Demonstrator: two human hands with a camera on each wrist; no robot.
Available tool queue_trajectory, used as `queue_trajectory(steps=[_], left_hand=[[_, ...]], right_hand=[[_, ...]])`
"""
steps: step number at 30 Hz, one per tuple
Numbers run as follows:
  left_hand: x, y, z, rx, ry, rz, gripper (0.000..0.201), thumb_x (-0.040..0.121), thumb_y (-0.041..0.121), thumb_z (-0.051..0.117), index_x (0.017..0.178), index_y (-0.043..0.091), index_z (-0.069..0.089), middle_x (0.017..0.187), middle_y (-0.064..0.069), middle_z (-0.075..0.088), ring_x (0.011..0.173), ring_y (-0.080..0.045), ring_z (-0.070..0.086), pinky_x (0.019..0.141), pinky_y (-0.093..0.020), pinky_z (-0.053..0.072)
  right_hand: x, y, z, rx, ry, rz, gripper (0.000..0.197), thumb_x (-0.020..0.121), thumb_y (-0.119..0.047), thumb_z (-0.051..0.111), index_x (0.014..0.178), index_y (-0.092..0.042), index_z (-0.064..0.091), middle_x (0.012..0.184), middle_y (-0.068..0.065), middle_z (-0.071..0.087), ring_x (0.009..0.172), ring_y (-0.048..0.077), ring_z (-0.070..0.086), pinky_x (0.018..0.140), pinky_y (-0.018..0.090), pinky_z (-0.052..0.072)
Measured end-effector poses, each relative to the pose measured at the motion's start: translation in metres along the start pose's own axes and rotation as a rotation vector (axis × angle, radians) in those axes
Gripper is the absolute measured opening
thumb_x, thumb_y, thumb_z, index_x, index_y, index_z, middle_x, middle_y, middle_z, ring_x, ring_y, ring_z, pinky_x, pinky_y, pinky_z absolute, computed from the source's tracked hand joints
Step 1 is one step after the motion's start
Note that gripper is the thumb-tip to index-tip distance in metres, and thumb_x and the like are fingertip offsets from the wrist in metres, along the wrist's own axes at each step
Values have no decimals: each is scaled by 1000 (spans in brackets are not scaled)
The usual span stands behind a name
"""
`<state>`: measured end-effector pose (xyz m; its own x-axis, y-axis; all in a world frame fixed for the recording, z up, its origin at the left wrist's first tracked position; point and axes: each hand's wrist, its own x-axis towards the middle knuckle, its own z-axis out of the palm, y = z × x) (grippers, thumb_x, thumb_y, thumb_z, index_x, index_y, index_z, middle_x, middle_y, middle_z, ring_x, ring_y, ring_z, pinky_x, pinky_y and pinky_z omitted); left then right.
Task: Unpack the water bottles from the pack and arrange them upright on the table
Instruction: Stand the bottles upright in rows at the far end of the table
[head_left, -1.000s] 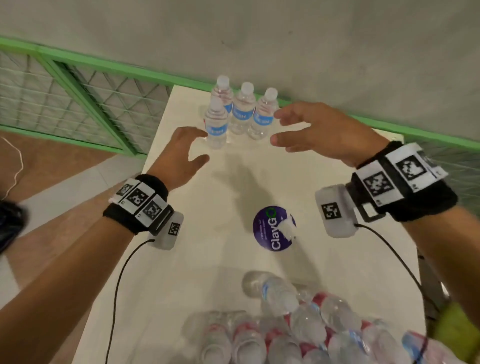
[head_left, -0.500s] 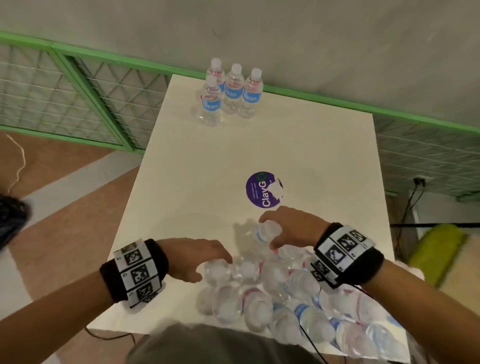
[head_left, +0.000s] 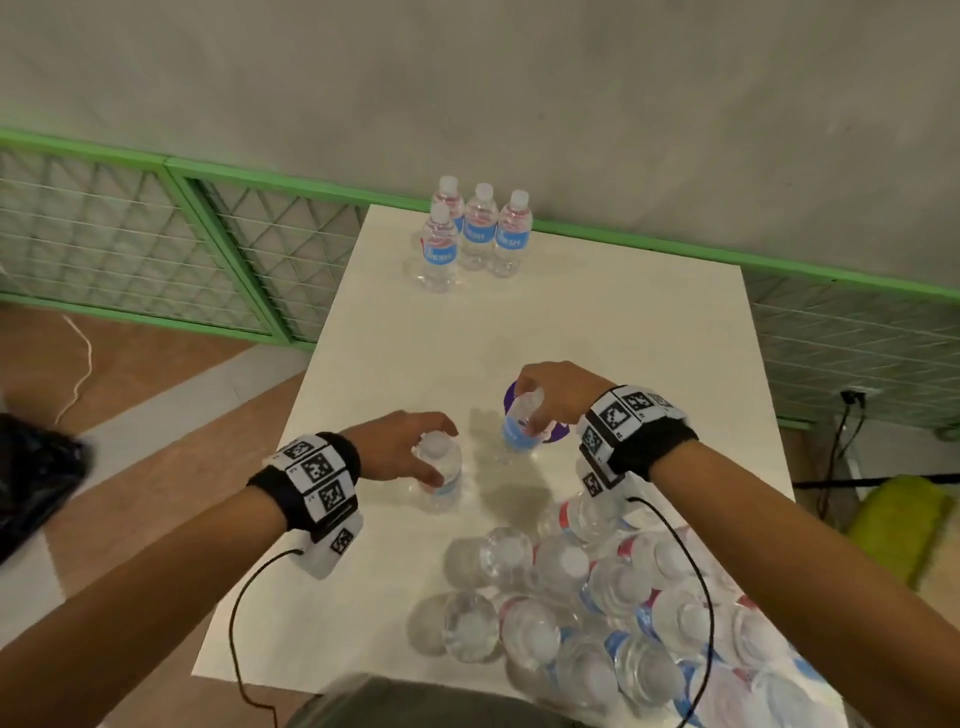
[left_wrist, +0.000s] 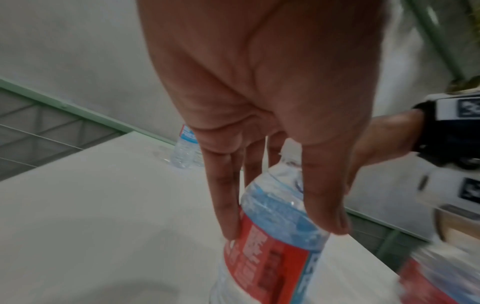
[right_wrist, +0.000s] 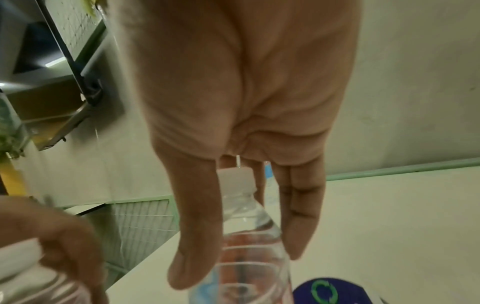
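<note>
My left hand (head_left: 410, 449) grips a clear water bottle (head_left: 440, 475) from above, near its cap; in the left wrist view my fingers (left_wrist: 226, 207) and thumb wrap the bottle (left_wrist: 275, 236) with its red and blue label. My right hand (head_left: 553, 397) holds a second bottle (head_left: 521, 426) by its shoulder, upright above the white table (head_left: 597, 322); the right wrist view shows that bottle (right_wrist: 246, 246) between thumb and fingers. The opened pack of bottles (head_left: 597, 613) lies at the near right. Several bottles (head_left: 475, 231) stand upright at the far edge.
A round purple sticker (head_left: 556, 434) lies on the table under my right hand. A green-framed mesh fence (head_left: 156, 244) runs behind and left of the table, below a grey wall. A yellow-green object (head_left: 898, 525) sits on the floor at right.
Both hands came back from the far bottles to the pack, each took a bottle, and now hold them lifted clear of the pack over the table's middle.
</note>
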<state>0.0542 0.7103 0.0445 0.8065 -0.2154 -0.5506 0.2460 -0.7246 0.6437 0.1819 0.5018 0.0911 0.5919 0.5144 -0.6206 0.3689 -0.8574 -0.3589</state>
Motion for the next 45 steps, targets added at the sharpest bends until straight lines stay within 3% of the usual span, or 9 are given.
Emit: queue_trajectory(steps=[4,10,15,21,26,29,33,37,45], left_hand=[[32,7,-31,-51,176,-30,54,72,30,78,119,26,52,113,0,57,94,-18,53,81,-27,42],[68,7,-53,-105,278,-4,56,76,15,74,126,22,50,117,2,52,103,-17,48,86,-25,37],[78,-2,-54,-136,264,-4,79,70,19,80,136,24,36,128,0,37,114,-17,41,99,-34,41],[85,-7,-56,-110,310,2,63,73,16,77,127,21,46,125,-6,47,107,-20,47,96,-33,40],[82,-11,-54,-141,273,-5,76,71,17,79,134,23,38,127,-2,38,109,-17,41,97,-34,40],[83,-14,-50,-156,320,-14,68,76,16,75,134,23,39,122,-3,39,108,-21,44,92,-29,39],[92,-11,-53,-212,367,24,66,79,5,70,136,20,40,125,-7,41,109,-17,42,90,-26,41],[100,-10,-60,-343,345,55,74,80,6,70,141,22,32,133,-2,34,114,-13,37,91,-27,42],[129,-2,-81,-208,437,73,59,81,2,67,133,15,43,122,-9,39,108,-19,44,86,-21,38]], right_hand=[[25,-6,-19,-27,-20,-85,55,68,2,73,119,-13,57,126,5,56,112,23,53,84,29,43],[53,-1,-22,37,50,-82,54,75,-14,75,125,-18,55,126,7,54,116,26,51,87,28,41],[57,9,-20,81,21,-94,72,71,-14,77,132,-22,40,121,7,43,103,23,50,75,25,42],[62,17,-19,172,119,-102,49,73,-6,73,117,-16,56,119,8,58,94,25,57,74,33,49],[63,26,-17,228,157,-74,68,67,-7,79,126,-16,46,119,10,50,103,26,52,85,35,47],[67,30,-18,296,181,-82,57,68,-5,76,118,-16,52,116,11,57,95,25,55,85,40,50],[72,33,-21,369,250,-74,53,71,-3,74,119,-15,53,118,12,59,96,26,57,84,38,49],[79,32,-20,379,244,-36,76,67,-13,81,131,-17,42,120,6,48,105,22,49,90,35,43],[109,42,-45,337,344,20,58,69,-10,78,121,-12,53,118,15,56,103,28,54,88,32,42]])
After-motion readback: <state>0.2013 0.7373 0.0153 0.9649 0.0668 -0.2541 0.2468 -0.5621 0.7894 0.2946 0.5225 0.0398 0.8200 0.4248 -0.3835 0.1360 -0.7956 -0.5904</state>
